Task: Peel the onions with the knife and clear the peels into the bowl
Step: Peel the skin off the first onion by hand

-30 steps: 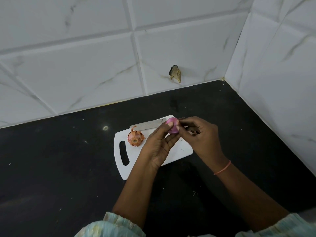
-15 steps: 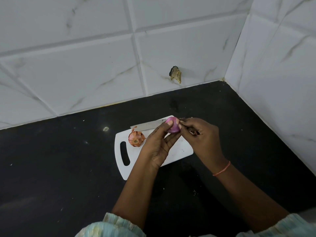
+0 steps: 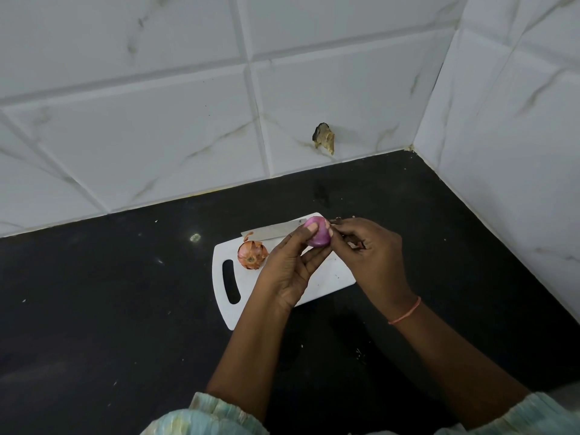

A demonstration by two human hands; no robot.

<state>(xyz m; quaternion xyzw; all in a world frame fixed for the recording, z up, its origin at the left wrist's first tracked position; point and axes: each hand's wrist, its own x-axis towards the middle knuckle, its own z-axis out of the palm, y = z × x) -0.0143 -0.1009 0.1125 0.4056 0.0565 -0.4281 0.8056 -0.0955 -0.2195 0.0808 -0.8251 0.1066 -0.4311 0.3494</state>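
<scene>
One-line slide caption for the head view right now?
Left hand holds a peeled onion over the cutting board; right hand pinches its end.

Above the white cutting board (image 3: 317,285), the left hand (image 3: 290,268) holds a peeled purple onion (image 3: 318,235) while the right hand (image 3: 372,252) pinches at its side, with an unpeeled onion (image 3: 251,254) and knife (image 3: 273,230) lying on that board.

Between your hands you hold a pink-purple onion (image 3: 317,235), left of them an orange-brown onion (image 3: 252,254) on a white board (image 3: 326,279), under them a black counter (image 3: 94,309), beyond them white grey-veined tiles (image 3: 157,120).
</scene>
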